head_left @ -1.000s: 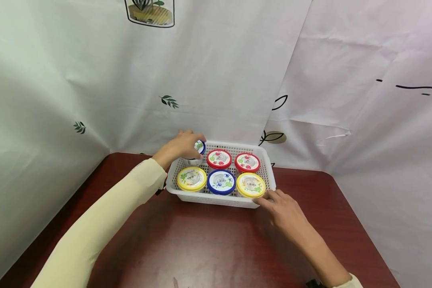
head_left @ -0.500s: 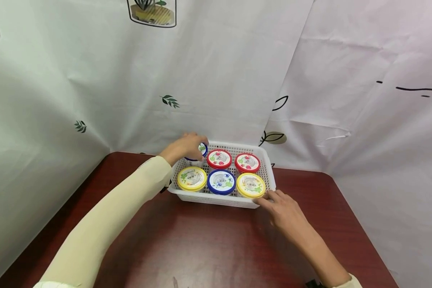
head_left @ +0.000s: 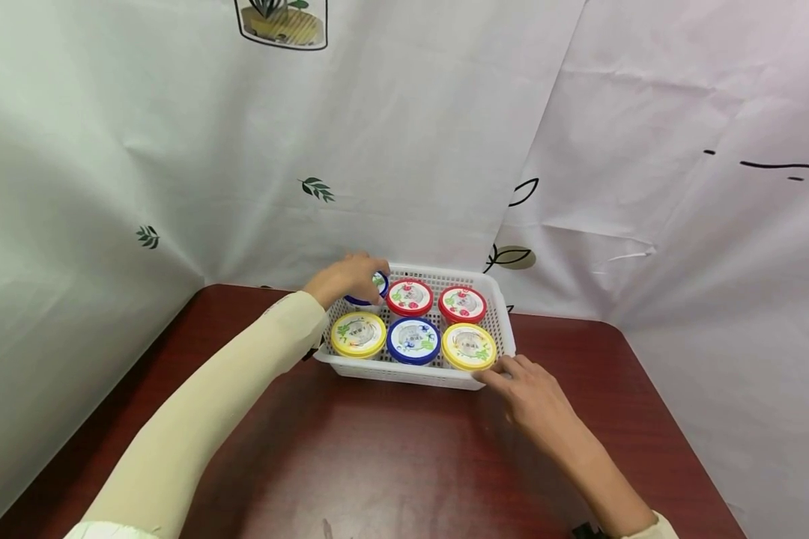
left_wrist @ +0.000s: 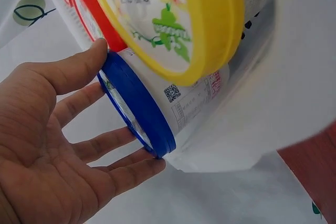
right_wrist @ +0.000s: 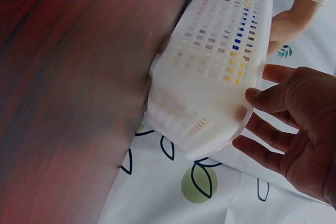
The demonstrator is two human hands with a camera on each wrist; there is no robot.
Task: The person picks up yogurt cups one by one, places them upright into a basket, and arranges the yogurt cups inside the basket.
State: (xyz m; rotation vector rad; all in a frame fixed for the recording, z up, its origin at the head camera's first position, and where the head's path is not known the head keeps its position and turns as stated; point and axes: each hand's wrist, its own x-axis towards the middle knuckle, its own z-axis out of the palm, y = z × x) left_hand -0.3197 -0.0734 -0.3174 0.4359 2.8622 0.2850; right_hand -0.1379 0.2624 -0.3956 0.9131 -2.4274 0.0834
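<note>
A white plastic basket (head_left: 404, 373) holds lidded tubs in two rows. In its far left corner is a tub with a blue lid (left_wrist: 137, 103). My left hand (head_left: 350, 278) reaches over that tub from above, thumb at one side of the lid's rim and fingers spread round the other. Beside it in the back row are two red-lidded tubs (head_left: 410, 297). The front row has a yellow-lidded tub (head_left: 359, 335) at each end and another blue-lidded tub (head_left: 414, 340) between them. My right hand (head_left: 538, 395) holds the basket's near right corner, thumb and fingertips at the rim.
The basket stands on a dark red-brown table (head_left: 391, 457), near its back edge. Behind and at both sides hang pale printed cloth sheets (head_left: 404, 150); the rear one comes close to the basket's back.
My left hand has shifted slightly right with the blue-lidded tub, which now sits lower and more level in the basket's corner. The right hand and basket have kept their place.
</note>
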